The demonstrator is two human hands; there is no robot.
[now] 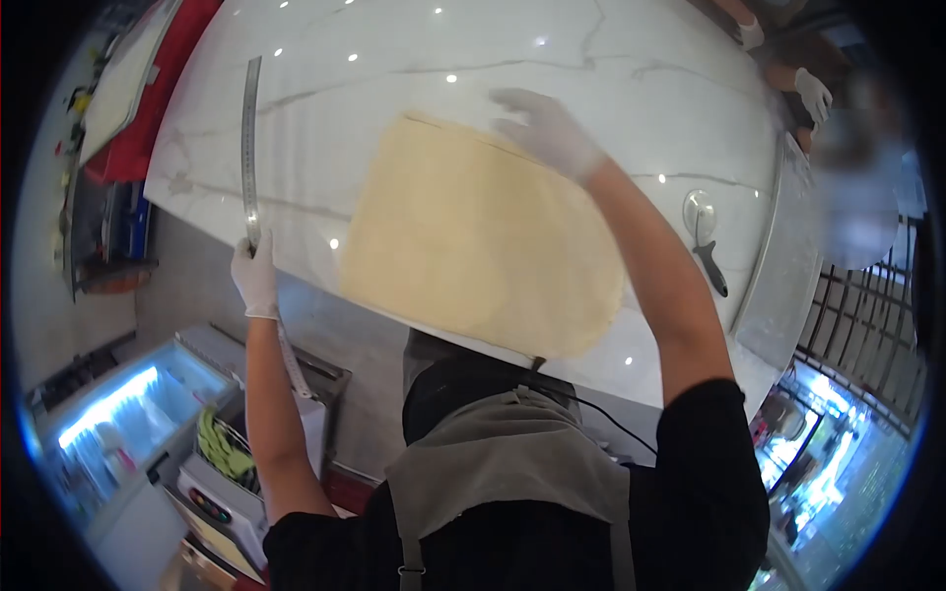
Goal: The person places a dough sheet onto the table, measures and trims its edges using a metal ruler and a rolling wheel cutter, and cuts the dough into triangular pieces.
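Note:
A sheet of pale yellow dough (483, 236) lies flat on the white marble-look table (325, 128), reaching its near edge. My left hand (256, 281), in a white glove, is closed around a long metal ruler (250, 148) at the table's near-left edge. Below that hand a marked strip continues beside the forearm; whether it is the same ruler I cannot tell. My right hand (552, 133), also gloved, is over the far right edge of the dough, fingers stretched out and somewhat blurred. Contact with the dough cannot be made out.
A wheel cutter (701, 222) with a dark handle lies on the right of the table. Beyond it is a metal tray or panel (778, 251). Other people's gloved hands (814, 96) show at the upper right. A red container (128, 148) stands at the left, near a lit display case (123, 409).

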